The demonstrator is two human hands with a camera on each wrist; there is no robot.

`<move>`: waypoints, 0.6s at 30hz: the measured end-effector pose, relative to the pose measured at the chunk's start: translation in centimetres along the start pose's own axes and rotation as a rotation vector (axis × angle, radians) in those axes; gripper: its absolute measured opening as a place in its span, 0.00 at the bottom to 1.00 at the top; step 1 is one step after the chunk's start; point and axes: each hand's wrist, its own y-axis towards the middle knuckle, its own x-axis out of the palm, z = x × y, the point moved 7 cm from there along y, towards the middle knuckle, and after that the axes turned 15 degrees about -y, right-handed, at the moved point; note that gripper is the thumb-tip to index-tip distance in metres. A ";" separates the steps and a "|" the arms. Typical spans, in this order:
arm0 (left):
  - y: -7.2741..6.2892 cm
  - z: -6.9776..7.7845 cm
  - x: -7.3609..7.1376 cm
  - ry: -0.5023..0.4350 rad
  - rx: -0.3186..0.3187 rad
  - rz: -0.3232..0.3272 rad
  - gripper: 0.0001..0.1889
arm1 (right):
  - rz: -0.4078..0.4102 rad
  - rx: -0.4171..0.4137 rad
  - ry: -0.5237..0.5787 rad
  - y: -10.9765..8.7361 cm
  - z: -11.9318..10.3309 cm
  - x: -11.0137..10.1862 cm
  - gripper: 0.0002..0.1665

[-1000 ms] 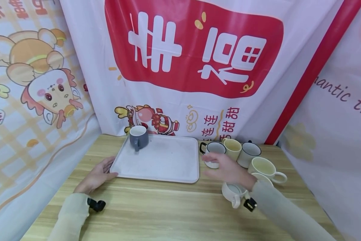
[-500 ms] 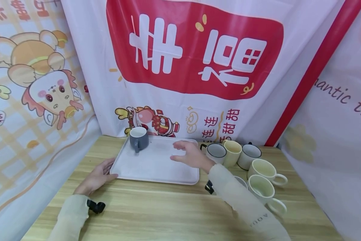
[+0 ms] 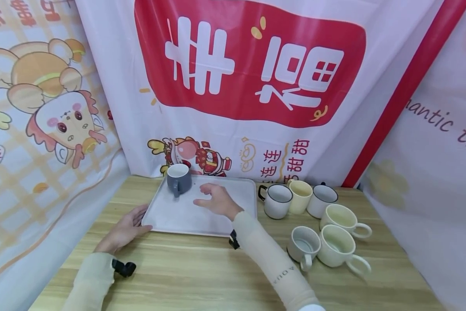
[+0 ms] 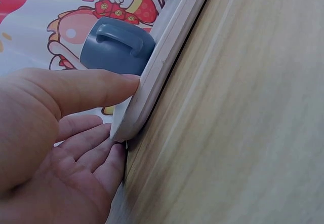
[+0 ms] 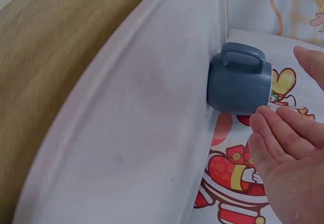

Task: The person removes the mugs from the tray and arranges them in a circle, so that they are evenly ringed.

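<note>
A white rectangular tray (image 3: 194, 211) lies on the wooden table. In its far left corner stands a dark grey-blue mug (image 3: 180, 180) with its handle toward me. My left hand (image 3: 125, 226) holds the near left corner of the tray; in the left wrist view the thumb (image 4: 101, 87) lies on the rim and the fingertips touch the corner's outer side. Over the middle of the tray is my right hand (image 3: 217, 201), thumb and fingers spread apart, holding nothing. The right wrist view has the mug (image 5: 238, 84) just ahead of these fingers, apparently without contact.
Several mugs stand right of the tray: a white mug with black rim (image 3: 278, 201), a yellow mug (image 3: 300, 198), another black-rimmed mug (image 3: 321, 201), two cream mugs, one cream mug (image 3: 336, 246) nearer me, and a white mug (image 3: 304, 246). A printed cloth (image 3: 240, 147) hangs behind.
My right hand has moved left from beside the mugs, over the tray's right side, toward the grey-blue mug. My left hand has stayed at the tray's corner.
</note>
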 end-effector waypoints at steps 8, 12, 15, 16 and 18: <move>-0.4 0.3 -0.6 -0.006 0.008 0.007 0.48 | 0.007 0.119 0.136 2.6 -1.1 3.9 0.35; -0.3 0.3 -0.5 -0.002 -0.003 0.008 0.48 | 0.038 0.177 0.214 3.5 -1.3 5.1 0.36; -0.2 0.2 -0.3 -0.008 -0.009 0.005 0.48 | 0.039 0.224 0.257 3.8 -1.3 6.1 0.37; -0.2 0.2 -0.2 -0.011 -0.010 0.005 0.48 | 0.030 0.239 0.271 3.8 -1.3 6.5 0.37; -0.3 0.2 -0.1 -0.014 -0.010 0.008 0.48 | 0.011 0.254 0.290 3.9 -1.4 7.3 0.38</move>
